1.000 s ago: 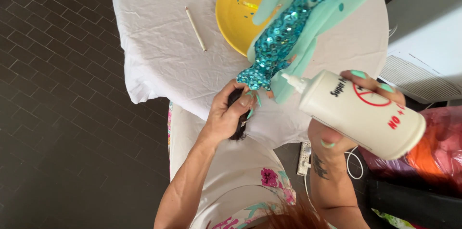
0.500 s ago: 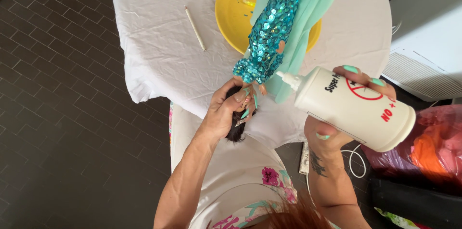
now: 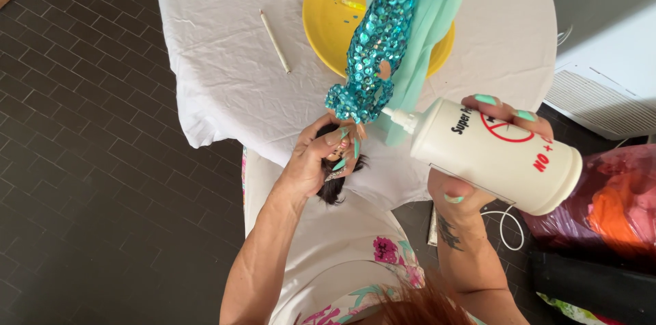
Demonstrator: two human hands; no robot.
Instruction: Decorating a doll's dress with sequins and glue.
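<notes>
My left hand (image 3: 320,157) grips a dark-haired doll (image 3: 333,187) by its head. The doll is held upside down, so its turquoise sequin dress (image 3: 376,41) and pale green fabric (image 3: 422,38) rise above the table. My right hand (image 3: 478,154) holds a large cream glue bottle (image 3: 495,155) on its side. The bottle's white nozzle (image 3: 398,118) points left and touches the lower edge of the dress.
A round table under a white cloth (image 3: 225,58) carries a yellow plate (image 3: 328,17) with loose sequins and a thin pale stick (image 3: 275,41). A white appliance (image 3: 608,45) and a red plastic bag (image 3: 608,209) are at the right. Dark brick floor (image 3: 89,161) is at the left.
The doll has swung more upright and moved left over the plate. The glue bottle has shifted left and slightly up, keeping its nozzle at the dress.
</notes>
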